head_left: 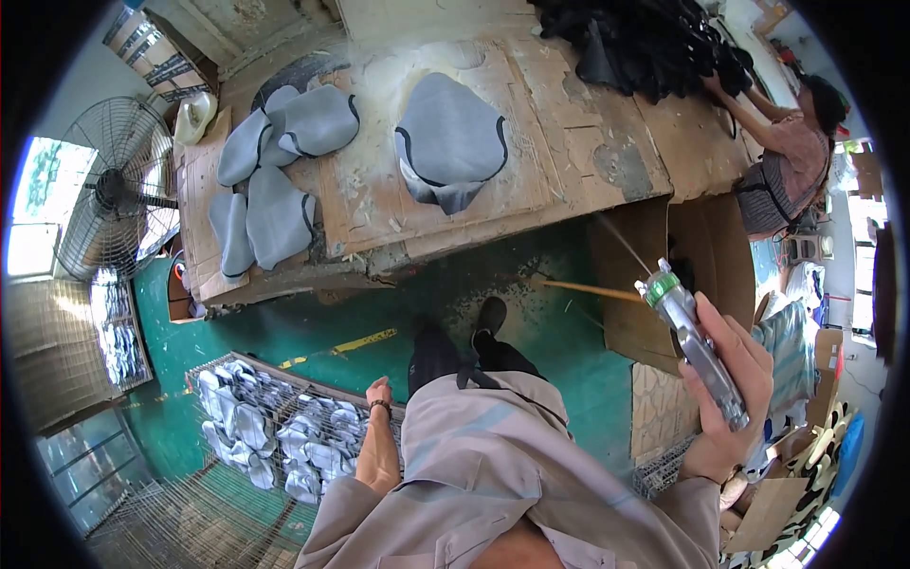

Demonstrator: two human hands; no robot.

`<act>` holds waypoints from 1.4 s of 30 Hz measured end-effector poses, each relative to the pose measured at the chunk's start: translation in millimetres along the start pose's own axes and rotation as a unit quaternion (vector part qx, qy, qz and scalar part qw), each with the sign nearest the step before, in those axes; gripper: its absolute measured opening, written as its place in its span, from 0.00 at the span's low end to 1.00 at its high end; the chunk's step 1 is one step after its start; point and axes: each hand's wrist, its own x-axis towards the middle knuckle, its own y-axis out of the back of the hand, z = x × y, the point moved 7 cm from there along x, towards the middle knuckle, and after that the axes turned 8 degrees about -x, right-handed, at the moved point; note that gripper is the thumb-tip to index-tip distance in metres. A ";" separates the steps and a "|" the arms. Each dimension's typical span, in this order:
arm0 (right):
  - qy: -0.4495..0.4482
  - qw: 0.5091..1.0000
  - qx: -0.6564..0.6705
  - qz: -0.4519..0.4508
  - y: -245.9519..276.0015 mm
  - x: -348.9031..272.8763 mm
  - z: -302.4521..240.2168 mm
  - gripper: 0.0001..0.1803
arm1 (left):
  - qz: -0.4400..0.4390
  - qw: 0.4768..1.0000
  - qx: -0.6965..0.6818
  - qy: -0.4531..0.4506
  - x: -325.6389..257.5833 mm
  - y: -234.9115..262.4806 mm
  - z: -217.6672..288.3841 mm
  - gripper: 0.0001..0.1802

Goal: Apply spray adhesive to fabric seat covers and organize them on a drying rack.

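**Spray gun (700, 356) in my right hand (735, 365), held off the desk's (370, 223) front edge**

My right fingers are wrapped around its metal body, leaving the green-ringed nozzle clear and angled at the front edge, right of middle; a pale streak leaves its tip that way. Held up in the air, it probably stays easy to swing. The single grey piece (453, 133) with dark trim sits near the middle of the front edge, likely for easy reach. Overlapping grey pieces (282, 220) lie toward the left end, perhaps to leave it room. Near the back right corner is a black heap (654, 47), a co-worker (791, 152) reaching into it. My left hand (378, 392) hangs low, fingers loosely curled; I cannot tell whether they hold anything. Near it, a wire rack (248, 360) carries more grey shapes (251, 417), spread perhaps for air.
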 end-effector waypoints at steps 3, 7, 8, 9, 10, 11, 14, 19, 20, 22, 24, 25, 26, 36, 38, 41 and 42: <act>0.016 1.000 0.015 0.020 -2.1 -1.0 -22.6 0.32 | -0.022 0.999 -0.043 -0.003 3.0 -5.6 23.6 0.24; 0.061 0.998 0.018 0.011 -11.7 -6.7 -64.0 0.31 | -0.063 0.995 -0.072 -0.039 16.2 -5.6 64.8 0.21; 0.092 0.996 0.003 0.001 -13.9 -7.7 -76.7 0.30 | -0.072 0.992 -0.084 -0.052 20.4 -4.6 73.2 0.20; 0.094 0.996 -0.010 0.001 -15.6 -10.9 -86.9 0.30 | -0.072 0.993 -0.083 -0.042 24.8 -2.5 76.7 0.19; 0.096 0.995 -0.019 -0.003 -18.8 -14.2 -97.4 0.31 | -0.085 0.990 -0.101 -0.044 29.2 -0.6 81.2 0.18; 0.095 0.995 -0.022 -0.007 -22.5 -17.3 -107.3 0.31 | -0.103 0.986 -0.115 -0.064 32.2 -0.4 86.6 0.18; 0.105 0.993 -0.049 -0.011 -33.7 -26.6 -140.0 0.32 | -0.094 0.990 -0.090 -0.056 43.6 11.7 81.6 0.17; 0.085 0.994 -0.064 0.010 -50.1 -46.8 -186.3 0.32 | -0.121 0.991 -0.049 -0.042 59.8 27.7 43.3 0.20; 0.097 0.993 -0.068 0.013 -52.8 -51.9 -195.8 0.31 | -0.110 0.993 -0.033 -0.006 63.6 33.3 27.4 0.20; 0.088 0.992 -0.085 0.044 -55.9 -64.3 -208.9 0.29 | -0.116 0.992 -0.036 -0.011 70.2 38.4 8.5 0.21; 0.108 0.989 -0.098 0.033 -57.6 -73.3 -220.4 0.28 | -0.114 0.993 -0.029 -0.001 76.2 42.3 -8.2 0.21; 0.115 0.988 -0.094 0.029 -59.1 -78.3 -224.6 0.27 | -0.116 0.992 -0.050 0.030 78.0 43.1 -17.5 0.22; 0.124 0.990 -0.068 0.027 -60.7 -84.0 -229.0 0.27 | -0.104 0.989 -0.064 0.087 79.3 45.3 -28.8 0.22; 0.199 0.968 -0.142 -0.058 -53.1 -128.2 -221.1 0.38 | -0.129 0.972 -0.038 -0.194 64.6 8.5 104.4 0.15; 0.205 0.965 -0.143 -0.081 -52.8 -131.9 -207.7 0.39 | -0.170 0.950 -0.130 -0.226 43.7 -9.3 167.3 0.16; 0.193 0.972 -0.105 -0.080 -45.7 -132.7 -183.6 0.39 | -0.138 0.863 -0.117 -0.472 -28.1 -18.7 301.5 0.16; 0.195 0.973 -0.101 -0.075 -44.1 -132.9 -175.9 0.39 | -0.161 0.853 -0.153 -0.472 -51.0 -27.7 344.0 0.17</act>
